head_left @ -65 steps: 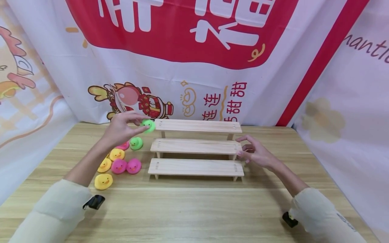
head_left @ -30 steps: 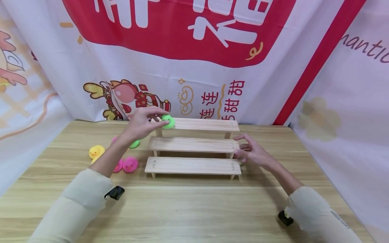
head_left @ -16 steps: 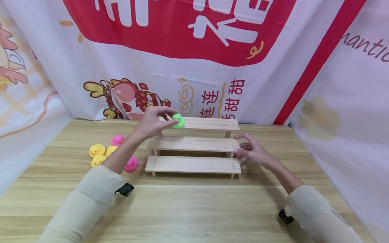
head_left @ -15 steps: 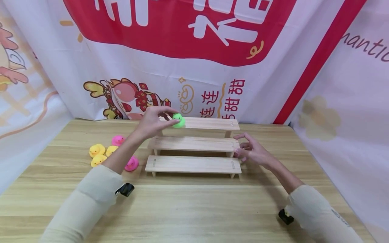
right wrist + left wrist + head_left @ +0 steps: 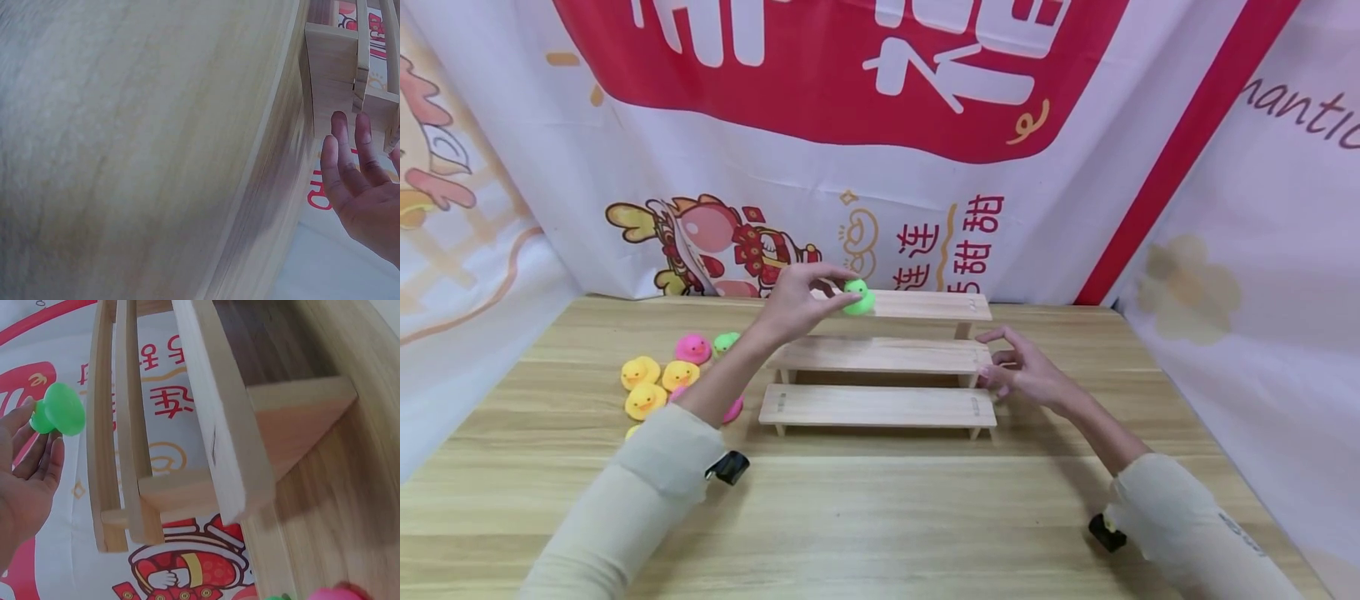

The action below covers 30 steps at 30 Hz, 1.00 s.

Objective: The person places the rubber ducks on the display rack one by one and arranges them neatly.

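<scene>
Rightward goes the bright-green rounded toy duck (image 5: pixel 860 297), pinched in my left grip (image 5: pixel 802 300); a skewed release could topple it off the pale wooden three-tier stand (image 5: pixel 880 355). My right grip (image 5: pixel 1026 372)? Can't tell.

The green duck (image 5: pixel 860 297) is small, rounded and of bright colour. It is upright, pinched by the thumb and fingers of the left hand (image 5: pixel 801 300), above the top step, left of its middle; the left wrist view shows a gap between them. The wooden shelf (image 5: pixel 880 406) is of pale boards, with three steps rising toward the back. It stands level, and the right hand (image 5: pixel 1022 371) holds the middle step's right end.
</scene>
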{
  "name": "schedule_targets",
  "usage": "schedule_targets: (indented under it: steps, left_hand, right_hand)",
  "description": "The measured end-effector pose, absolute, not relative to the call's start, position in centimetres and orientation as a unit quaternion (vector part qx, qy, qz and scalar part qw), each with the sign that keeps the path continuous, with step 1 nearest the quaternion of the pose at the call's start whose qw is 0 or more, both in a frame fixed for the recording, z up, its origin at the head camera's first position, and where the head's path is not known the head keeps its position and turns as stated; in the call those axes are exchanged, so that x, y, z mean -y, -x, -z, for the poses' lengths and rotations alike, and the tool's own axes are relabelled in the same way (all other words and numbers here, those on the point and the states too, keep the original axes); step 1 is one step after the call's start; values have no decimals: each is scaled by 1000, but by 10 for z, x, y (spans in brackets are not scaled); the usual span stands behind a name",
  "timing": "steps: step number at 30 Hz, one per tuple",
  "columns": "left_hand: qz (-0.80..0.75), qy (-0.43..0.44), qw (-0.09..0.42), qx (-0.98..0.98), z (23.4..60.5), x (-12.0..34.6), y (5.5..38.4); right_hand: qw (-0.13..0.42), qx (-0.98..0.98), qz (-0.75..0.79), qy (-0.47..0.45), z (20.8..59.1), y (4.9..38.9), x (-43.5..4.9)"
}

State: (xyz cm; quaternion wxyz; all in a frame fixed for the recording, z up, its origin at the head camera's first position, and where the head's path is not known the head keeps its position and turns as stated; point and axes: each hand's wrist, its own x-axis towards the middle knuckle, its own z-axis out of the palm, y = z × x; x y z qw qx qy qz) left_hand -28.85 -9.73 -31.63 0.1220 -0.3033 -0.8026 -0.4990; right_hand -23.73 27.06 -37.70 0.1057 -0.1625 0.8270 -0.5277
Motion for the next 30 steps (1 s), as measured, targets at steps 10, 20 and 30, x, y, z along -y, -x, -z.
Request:
schedule_targets:
  steps: [10, 20, 30]
  left_hand:
    - [504, 300, 138, 798, 319, 80, 289]
    - [506, 302, 115, 799, 320, 65, 293]
    - [518, 304, 89, 795, 318, 49, 294]
  right_hand:
    - [104, -833, 518, 165, 378, 238, -271]
    - [98, -832, 520, 168, 379, 238, -271]
    - [99, -830, 522, 170, 378, 237, -271]
